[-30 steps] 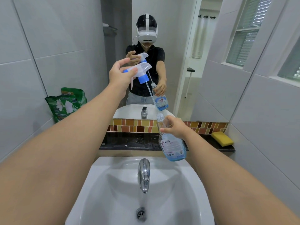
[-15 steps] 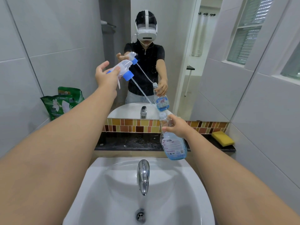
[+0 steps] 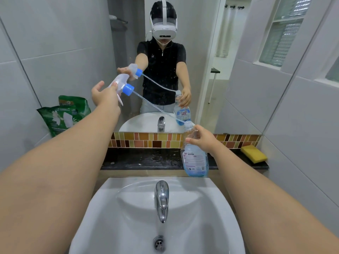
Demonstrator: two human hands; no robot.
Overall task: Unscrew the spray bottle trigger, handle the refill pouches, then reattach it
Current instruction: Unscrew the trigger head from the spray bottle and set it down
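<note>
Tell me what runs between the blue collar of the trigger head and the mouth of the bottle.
In the head view, only the clear dip tube spans it, slanting from the blue collar in the left hand down to the bottle held by the right hand.

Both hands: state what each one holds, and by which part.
The left hand grips the white spray trigger head with blue collar by its body. The right hand holds the clear plastic bottle of blue liquid around its neck and shoulder.

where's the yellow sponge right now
In the head view, the yellow sponge lies at the far right end of the dark ledge behind the sink, right of the spray bottle.
</note>
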